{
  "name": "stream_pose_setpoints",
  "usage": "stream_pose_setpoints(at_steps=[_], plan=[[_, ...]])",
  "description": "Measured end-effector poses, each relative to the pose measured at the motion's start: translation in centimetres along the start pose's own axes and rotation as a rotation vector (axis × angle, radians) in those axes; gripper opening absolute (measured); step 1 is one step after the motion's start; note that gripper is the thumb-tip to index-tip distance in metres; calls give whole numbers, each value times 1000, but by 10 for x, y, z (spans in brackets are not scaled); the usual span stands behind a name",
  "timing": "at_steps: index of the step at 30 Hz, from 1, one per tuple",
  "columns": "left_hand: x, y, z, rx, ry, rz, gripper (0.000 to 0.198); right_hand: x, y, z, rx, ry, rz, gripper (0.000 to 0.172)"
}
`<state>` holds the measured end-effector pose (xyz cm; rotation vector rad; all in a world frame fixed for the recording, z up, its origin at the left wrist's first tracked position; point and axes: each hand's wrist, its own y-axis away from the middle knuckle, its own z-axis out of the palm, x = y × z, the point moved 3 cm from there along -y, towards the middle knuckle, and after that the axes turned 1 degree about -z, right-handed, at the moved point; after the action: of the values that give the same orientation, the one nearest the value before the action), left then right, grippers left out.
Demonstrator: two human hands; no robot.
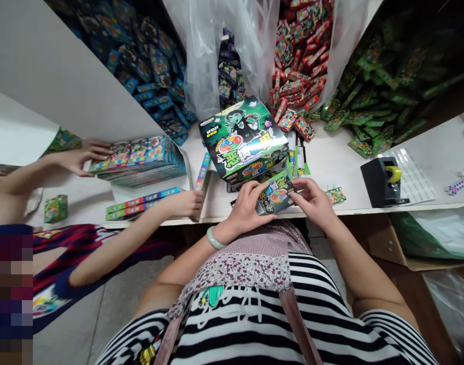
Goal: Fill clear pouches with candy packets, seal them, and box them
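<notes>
Between my left hand (242,210) and my right hand (314,202) is a green and black printed card piece (276,191) with colourful round pictures. My left fingers and thumb grip its left side, and my right fingers pinch its right edge. Whether it is a flat panel or a thin carton, I cannot tell. Just behind it stands a large green and black display box (244,139) with a cartoon figure, its printed top facing up. Several printed cartons (297,159) lie flat beside this box, partly hidden.
Blue packets (156,61), dark purple packets (230,76), red packets (298,61) and green packets (387,96) are heaped behind. A tape dispenser (382,182) stands at right. At left, another person's hands touch a filled box (141,157) and the table edge.
</notes>
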<state>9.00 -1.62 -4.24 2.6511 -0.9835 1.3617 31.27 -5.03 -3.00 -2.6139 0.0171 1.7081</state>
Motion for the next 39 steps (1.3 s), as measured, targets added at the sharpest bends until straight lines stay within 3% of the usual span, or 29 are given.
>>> stream_pose_setpoints(at_steps=[5, 8, 11, 15, 20, 23, 25, 29, 32, 35, 39], plan=[[6, -19, -3, -2, 349, -97, 63, -20, -12, -5, -22, -21, -103, 26], [4, -30, 0, 77, 518, -144, 58, -29, -19, -6, 143, -105, -133, 36], [0, -30, 5, 143, 582, -170, 64, -24, -20, 2, 293, -228, -115, 42], [-8, -13, 11, 107, 652, -186, 63, -3, -11, 22, 354, -274, -45, 29], [-15, -2, 9, 75, 667, -209, 49, 6, -6, 26, 202, -216, -87, 21], [-9, -10, -1, 175, 623, -171, 30, -4, -11, 17, 81, -129, -149, 16], [-2, -17, -8, 254, 607, -129, 20, -11, -15, 12, 78, -162, -171, 15], [4, -26, -15, 305, 691, -84, 17, -17, -19, 10, 101, -361, -123, 20], [3, -26, -19, 272, 694, -67, 24, -24, -19, 10, 42, -257, -156, 18], [6, -27, -24, 222, 643, -39, 15, -34, -20, 8, -10, -168, -203, 15], [14, -36, -29, 225, 645, -121, 17, -40, -31, 8, -10, -185, -86, 22]])
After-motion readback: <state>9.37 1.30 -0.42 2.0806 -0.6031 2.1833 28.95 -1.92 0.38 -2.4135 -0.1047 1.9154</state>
